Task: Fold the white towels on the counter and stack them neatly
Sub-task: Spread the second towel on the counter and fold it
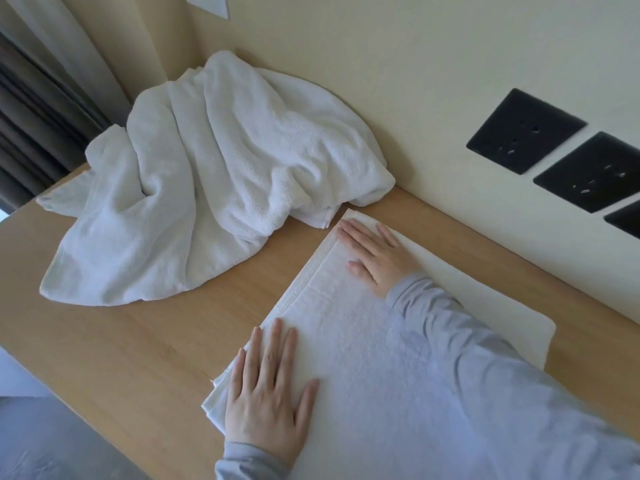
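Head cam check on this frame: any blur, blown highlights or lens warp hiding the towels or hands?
Head view: soft light; the folded towel washes out beside the right hand, while bluish shade covers its near part by the left hand. Head view: the black wall sockets look smeared; the crumpled towel shows its folds clearly. Head view: the wide-angle lens skews the counter edges.

black socket plates (524, 129) on cream wall (381, 64) | dark curtain (31, 133) at left

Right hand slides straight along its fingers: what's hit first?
Likely the hem of the crumpled towel, just past the corner of the folded towel; the right hand lies flat, fingers aimed there.
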Tool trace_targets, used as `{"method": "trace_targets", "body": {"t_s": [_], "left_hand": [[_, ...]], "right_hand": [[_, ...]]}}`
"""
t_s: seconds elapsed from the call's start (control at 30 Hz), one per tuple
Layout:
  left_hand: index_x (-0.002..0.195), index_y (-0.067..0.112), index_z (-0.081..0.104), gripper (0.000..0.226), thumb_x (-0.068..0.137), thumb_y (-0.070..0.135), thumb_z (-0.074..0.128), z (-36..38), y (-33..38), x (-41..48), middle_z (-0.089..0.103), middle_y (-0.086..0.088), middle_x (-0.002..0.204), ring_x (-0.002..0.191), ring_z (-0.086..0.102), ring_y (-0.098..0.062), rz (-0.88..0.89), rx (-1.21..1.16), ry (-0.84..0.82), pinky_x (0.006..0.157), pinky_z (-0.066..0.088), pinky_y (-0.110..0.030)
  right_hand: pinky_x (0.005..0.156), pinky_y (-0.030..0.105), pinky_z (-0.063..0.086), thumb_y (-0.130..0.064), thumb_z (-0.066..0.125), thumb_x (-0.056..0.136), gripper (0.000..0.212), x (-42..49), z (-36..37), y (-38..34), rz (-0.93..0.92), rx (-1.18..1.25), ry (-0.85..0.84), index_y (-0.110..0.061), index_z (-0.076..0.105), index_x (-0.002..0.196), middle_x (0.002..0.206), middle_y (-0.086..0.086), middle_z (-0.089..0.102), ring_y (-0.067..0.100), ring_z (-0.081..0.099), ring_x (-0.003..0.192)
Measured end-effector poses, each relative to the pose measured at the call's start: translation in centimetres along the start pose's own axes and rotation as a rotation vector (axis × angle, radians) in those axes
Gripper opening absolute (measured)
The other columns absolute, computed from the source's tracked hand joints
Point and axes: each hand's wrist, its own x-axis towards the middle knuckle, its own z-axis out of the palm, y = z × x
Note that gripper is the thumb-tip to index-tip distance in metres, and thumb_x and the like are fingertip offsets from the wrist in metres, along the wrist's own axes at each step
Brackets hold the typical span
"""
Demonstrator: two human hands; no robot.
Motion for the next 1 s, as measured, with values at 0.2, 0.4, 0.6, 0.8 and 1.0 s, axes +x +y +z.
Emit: {"method": "trace_targets", "body": {"t_s": [0.2, 0.4, 0.6, 0.8, 1.0], "left_hand": [[0.139, 0.010, 0.044, 0.070, 0.094, 0.056, 0.015, 0.0, 0.1, 0.0, 0.036, -0.008, 0.148, 0.136, 0.030, -0.028, -0.002, 0.021, 0.001, 0.113, 0.013, -0.037], [0.145, 0.013, 0.034, 0.070, 0.094, 0.058, 0.014, 0.4, 0.0, -0.3, 0.030, -0.006, 0.153, 0.140, 0.027, -0.028, -0.001, 0.072, -0.013, 0.116, 0.010, -0.038], [0.143, 0.008, 0.035, 0.077, 0.093, 0.059, 0.007, -0.3, 1.3, -0.4, 0.032, -0.011, 0.151, 0.140, 0.025, -0.031, -0.035, 0.129, 0.022, 0.115, 0.005, -0.043], [0.138, -0.001, 0.041, 0.074, 0.094, 0.055, 0.021, 2.6, 10.7, -5.9, 0.034, -0.019, 0.148, 0.139, 0.025, -0.031, 0.054, -0.001, 0.016, 0.112, 0.018, -0.044], [0.139, 0.002, 0.040, 0.083, 0.087, 0.065, 0.026, 5.7, 12.4, -8.9, 0.037, -0.019, 0.146, 0.140, 0.024, -0.033, -0.047, 0.081, -0.023, 0.107, 0.026, -0.053]], "right_hand": [[0.116, 0.048, 0.017, -0.036, 0.039, 0.093, 0.058, -7.7, 1.9, -8.7, -0.273, 0.150, 0.098, -0.006, 0.035, 0.143, 0.151, 0.009, 0.032, 0.024, 0.023, 0.143], [0.115, 0.049, 0.019, -0.052, 0.004, 0.094, 0.068, -10.8, 0.3, 3.9, 0.099, 0.000, -0.068, -0.011, 0.020, 0.146, 0.154, 0.008, 0.022, 0.026, 0.024, 0.142], [0.119, 0.040, -0.005, -0.047, 0.007, 0.094, 0.067, -11.8, -0.6, 7.1, 0.363, -0.143, -0.134, -0.009, 0.005, 0.149, 0.159, 0.007, 0.002, 0.019, -0.002, 0.146], [0.114, 0.049, 0.021, -0.031, 0.038, 0.090, 0.058, -18.5, 0.5, -2.3, -0.238, -0.021, 0.016, -0.002, 0.037, 0.141, 0.150, 0.014, 0.032, 0.029, 0.025, 0.141], [0.110, 0.044, 0.020, -0.044, 0.028, 0.093, 0.062, -21.7, 1.0, 3.7, -0.135, -0.110, -0.112, -0.010, 0.028, 0.145, 0.152, 0.005, 0.028, 0.022, 0.030, 0.140]]}}
